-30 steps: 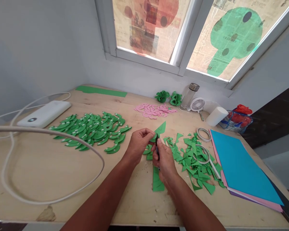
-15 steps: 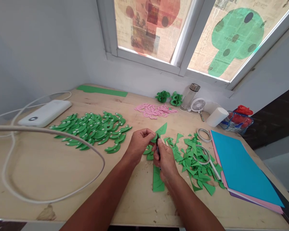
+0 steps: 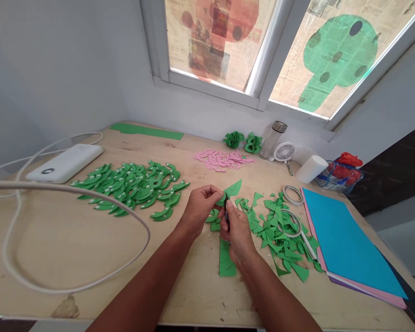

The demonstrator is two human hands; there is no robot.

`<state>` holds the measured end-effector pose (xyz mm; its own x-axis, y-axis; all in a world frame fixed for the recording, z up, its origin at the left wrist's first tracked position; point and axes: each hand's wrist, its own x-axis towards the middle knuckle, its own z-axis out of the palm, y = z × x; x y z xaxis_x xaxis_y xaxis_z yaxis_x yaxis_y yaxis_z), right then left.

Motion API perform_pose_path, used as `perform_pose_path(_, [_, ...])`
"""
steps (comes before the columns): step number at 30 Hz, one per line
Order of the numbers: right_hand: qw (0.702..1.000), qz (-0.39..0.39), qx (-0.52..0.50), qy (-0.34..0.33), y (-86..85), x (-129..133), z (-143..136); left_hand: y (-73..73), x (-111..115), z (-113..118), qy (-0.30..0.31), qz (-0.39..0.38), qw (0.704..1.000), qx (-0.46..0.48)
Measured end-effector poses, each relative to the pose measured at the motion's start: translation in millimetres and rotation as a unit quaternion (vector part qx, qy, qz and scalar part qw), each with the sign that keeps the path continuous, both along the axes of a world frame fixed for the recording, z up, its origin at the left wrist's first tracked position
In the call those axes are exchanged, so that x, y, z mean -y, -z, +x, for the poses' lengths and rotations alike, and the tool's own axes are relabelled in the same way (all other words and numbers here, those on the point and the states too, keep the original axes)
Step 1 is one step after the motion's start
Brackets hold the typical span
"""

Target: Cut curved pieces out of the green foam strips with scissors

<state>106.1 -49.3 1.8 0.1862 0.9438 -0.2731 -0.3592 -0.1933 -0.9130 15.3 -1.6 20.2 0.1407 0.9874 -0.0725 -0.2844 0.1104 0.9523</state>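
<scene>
Hands meet over the middle of a wooden table (image 3: 72, 240), near its front edge. The left hand (image 3: 201, 207) pinches a strip of green paper (image 3: 232, 189) between thumb and fingertips, its pointed end rising toward the back edge. The right hand (image 3: 238, 230) is closed around a dark tool (image 3: 227, 220), likely scissors, pressed to the same strip, whose lower end (image 3: 226, 263) lies on the table under the wrist. Green scraps (image 3: 280, 230) and two tape rings (image 3: 292, 193) lie just right of the hands. Cut green leaves (image 3: 131, 186) pile toward the left edge, pink cutouts (image 3: 223, 159) toward the back, and coloured sheets (image 3: 346, 240) lie at the right edge.
</scene>
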Motion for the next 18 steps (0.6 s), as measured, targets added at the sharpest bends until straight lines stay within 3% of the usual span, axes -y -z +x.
perform_pose_path(18, [1.0,0.008,-0.006,0.004,2.5,-1.3,0.9,-0.2,0.2,0.1,0.006,-0.001,1.0,-0.004])
